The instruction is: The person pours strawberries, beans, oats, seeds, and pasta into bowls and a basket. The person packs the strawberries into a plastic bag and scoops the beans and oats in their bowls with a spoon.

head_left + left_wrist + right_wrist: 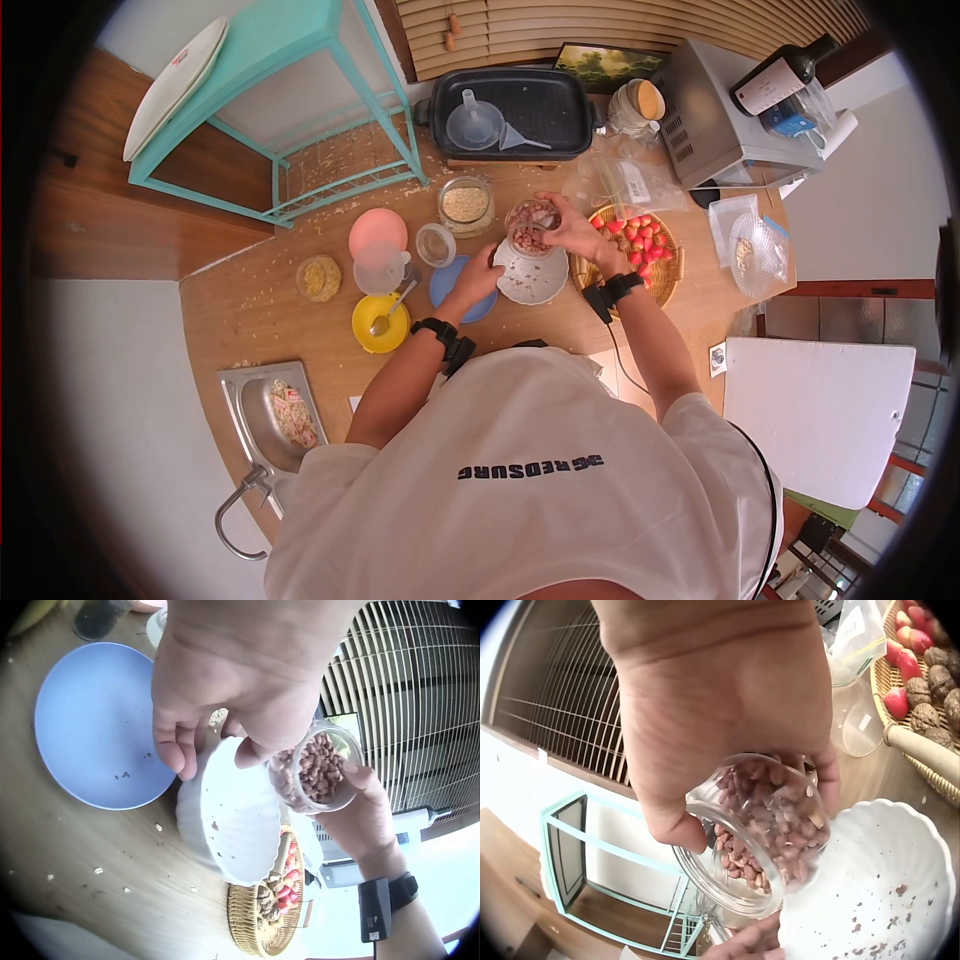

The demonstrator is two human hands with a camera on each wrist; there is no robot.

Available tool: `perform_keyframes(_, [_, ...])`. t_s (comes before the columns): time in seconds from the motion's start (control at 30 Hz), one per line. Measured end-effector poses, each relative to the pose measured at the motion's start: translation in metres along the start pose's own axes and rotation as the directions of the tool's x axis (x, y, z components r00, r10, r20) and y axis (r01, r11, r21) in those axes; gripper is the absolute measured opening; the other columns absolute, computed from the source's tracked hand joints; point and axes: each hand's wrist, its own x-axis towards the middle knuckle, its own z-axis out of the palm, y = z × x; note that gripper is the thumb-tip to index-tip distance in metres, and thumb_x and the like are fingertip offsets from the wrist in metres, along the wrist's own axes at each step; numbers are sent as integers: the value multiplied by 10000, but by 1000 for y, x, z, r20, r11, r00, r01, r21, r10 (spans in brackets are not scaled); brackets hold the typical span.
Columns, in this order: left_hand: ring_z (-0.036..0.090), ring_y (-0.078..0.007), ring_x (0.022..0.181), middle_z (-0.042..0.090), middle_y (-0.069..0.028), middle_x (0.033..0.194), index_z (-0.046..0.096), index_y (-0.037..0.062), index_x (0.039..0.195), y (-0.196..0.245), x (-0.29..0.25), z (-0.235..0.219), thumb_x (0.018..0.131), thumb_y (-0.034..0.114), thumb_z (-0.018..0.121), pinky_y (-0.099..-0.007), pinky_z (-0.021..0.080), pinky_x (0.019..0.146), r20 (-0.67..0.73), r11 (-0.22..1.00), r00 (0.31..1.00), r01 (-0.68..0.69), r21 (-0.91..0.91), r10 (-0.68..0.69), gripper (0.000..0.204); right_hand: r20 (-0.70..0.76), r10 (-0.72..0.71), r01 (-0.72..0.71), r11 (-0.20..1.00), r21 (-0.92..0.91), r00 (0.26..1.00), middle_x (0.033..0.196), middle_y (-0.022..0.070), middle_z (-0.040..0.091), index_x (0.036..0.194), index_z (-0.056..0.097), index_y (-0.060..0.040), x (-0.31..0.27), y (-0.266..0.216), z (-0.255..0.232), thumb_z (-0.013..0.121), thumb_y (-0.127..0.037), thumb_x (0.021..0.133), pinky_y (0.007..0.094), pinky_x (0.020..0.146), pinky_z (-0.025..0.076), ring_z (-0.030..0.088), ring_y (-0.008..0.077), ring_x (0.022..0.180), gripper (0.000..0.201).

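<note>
A clear jar of reddish-brown nuts (533,222) is gripped by my right hand (575,232), its mouth tipped sideways, as the right wrist view (769,825) shows. Just below the jar is a white fluted bowl (532,276) with small dark bits inside, tilted in the left wrist view (229,814). My left hand (480,280) pinches the bowl's rim between thumb and fingers. Beside that hand lies a blue plate (101,724) with a few crumbs.
Right of the bowl is a wicker basket (681,264) of red fruit and walnuts. An oat jar (466,205), black pan (555,95), yellow bowl (368,338), pink lid (378,228) and microwave (700,120) stand around. A sink (262,415) lies at left.
</note>
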Motion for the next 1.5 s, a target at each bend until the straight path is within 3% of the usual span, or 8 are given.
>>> perform_keyframes(0.07, [582,-146,636,588,-123,1076,354,38,1407,-8,10,4,844,125,595,-273,471,556,-6,994,996,-89,57,89,619,-18,-48,43,980,-196,999,1316,139,456,1353,399,-68,-2,-5,2,699,-93,680,317,968,440,516,247,1179,737])
perform_keyframes(0.13, [536,-379,1156,476,-235,1322,379,61,1401,-12,17,8,777,153,651,-423,392,986,-129,948,942,-295,122,310,687,-20,-71,62,956,-286,997,1265,165,469,1309,458,-60,-5,-10,4,736,-112,653,333,976,443,524,283,1162,714])
perform_keyframes(0.27, [579,-347,1075,400,-225,1390,298,89,1456,11,14,6,728,68,694,-393,449,921,-160,902,888,-420,102,432,828,-18,-205,184,910,-372,979,1197,169,479,1303,465,-64,-9,-11,8,765,-126,636,358,984,442,523,314,1144,734])
perform_keyframes(0.33, [580,-211,1021,436,-190,1366,189,126,1504,58,-9,-5,704,-71,679,-290,489,783,-15,967,967,-255,-9,255,959,-3,-322,289,853,-435,947,1158,164,477,1291,479,-72,-11,-13,10,789,-133,616,364,980,443,524,330,1114,745])
perform_keyframes(0.47, [535,-232,1131,439,-175,1362,133,149,1516,56,0,-6,712,-100,652,-299,470,860,63,974,972,-223,-52,226,989,32,-322,297,826,-479,946,1161,170,474,1277,489,-82,-14,-21,14,796,-121,599,370,968,449,514,344,1117,745])
perform_keyframes(0.63, [524,-224,1164,477,-136,1320,219,121,1470,30,19,2,693,-151,607,-311,447,934,25,905,906,-419,-74,422,910,69,-292,293,856,-426,954,1183,175,446,1272,492,-104,-20,-23,16,802,-86,560,379,987,430,469,360,1157,777])
perform_keyframes(0.83, [501,-220,1199,491,-119,1287,283,96,1398,36,15,4,690,-157,600,-313,431,966,9,928,928,-374,0,374,815,66,-381,361,786,-502,922,1184,163,441,1286,475,-139,-27,-23,17,743,-55,601,405,943,456,495,383,1121,741])
perform_keyframes(1.5, [555,-202,1093,518,-119,1252,276,120,1400,51,11,4,724,-156,594,-287,484,843,-81,896,893,-438,75,444,796,59,-425,382,733,-563,903,1124,135,431,1262,499,-140,-30,-47,13,764,-74,591,391,945,444,484,349,1107,725])
